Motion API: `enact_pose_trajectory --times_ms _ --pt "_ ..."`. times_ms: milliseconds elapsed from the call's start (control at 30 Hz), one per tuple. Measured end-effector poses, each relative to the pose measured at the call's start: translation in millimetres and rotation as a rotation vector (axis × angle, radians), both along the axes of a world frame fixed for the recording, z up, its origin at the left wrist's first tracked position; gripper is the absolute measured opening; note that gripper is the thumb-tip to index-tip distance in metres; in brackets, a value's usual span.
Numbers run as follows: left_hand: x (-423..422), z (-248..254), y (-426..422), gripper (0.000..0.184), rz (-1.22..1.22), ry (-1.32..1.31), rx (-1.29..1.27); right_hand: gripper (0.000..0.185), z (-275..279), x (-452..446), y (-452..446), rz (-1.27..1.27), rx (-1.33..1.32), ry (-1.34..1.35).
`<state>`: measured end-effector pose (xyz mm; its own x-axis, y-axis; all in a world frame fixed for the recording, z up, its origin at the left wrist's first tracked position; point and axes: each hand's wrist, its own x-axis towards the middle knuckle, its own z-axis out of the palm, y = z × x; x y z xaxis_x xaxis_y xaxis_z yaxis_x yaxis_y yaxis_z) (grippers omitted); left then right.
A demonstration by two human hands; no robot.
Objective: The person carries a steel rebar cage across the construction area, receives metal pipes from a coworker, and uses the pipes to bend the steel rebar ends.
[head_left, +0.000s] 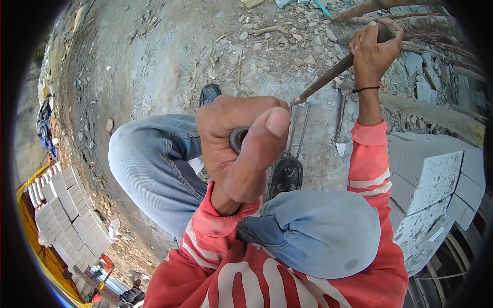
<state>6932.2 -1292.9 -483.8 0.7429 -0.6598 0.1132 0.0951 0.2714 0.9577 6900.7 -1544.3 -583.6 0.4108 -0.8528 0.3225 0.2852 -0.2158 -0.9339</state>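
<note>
My left hand (241,143) is wrapped in a fist close to the camera. It grips a dark round-ended bar or pipe (237,139), whose end shows between the fingers and thumb; the rest is hidden. My right hand (376,49), wearing a thin dark wristband, is raised at the upper right and closed around a long brown rod (328,78). The rod slants down to the left, and its lighter tip ends beside my left hand. Below that tip, thin ribbed steel bars (299,128) run along the ground between my feet, partly covered by my left hand.
A stack of grey blocks (429,172) stands close on my right. Long poles (436,113) and rubble (308,51) lie at the upper right. Another dark bar (340,115) rests near the ribbed bars. More stacked blocks (72,215) stand at the left.
</note>
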Motion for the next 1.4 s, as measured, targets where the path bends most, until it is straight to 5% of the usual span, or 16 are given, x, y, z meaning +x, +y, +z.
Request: enact_pose_trajectory --times_ms 467,533,567,633,767,833,900,1400 --pt "-7.4 8.3 -12.6 0.047 0.061 0.027 0.064 0.021 -14.3 18.3 -8.5 -0.181 -0.137 0.229" --pt "-8.2 6.1 -15.1 0.046 0.067 0.005 0.049 0.053 -9.6 26.4 -6.7 -0.287 -0.246 0.205" --pt "-8.7 5.9 -15.7 0.046 0.068 -0.003 0.044 0.053 -19.4 29.9 -15.4 -0.290 -0.244 0.204" --pt "-9.0 6.6 -16.7 0.046 0.068 -0.002 0.047 0.051 -49.6 40.2 -40.2 -0.623 -0.750 0.266" --pt "-9.0 4.4 -16.5 0.046 0.064 0.019 0.008 0.051 -61.0 45.1 -42.3 -0.518 -0.751 0.314" --pt "-8.9 6.1 -15.9 0.047 0.037 -0.018 0.052 0.051 -50.0 57.1 -33.8 -0.289 -0.397 0.289" --pt "-7.9 8.1 -14.3 0.048 -0.006 -0.038 0.074 0.042 -100.9 80.7 -62.0 -0.440 -0.469 0.328" --pt "-6.9 -10.4 21.4 0.039 -0.144 0.010 -0.216 0.034 -168.9 149.1 -82.8 -0.275 -0.451 0.572"
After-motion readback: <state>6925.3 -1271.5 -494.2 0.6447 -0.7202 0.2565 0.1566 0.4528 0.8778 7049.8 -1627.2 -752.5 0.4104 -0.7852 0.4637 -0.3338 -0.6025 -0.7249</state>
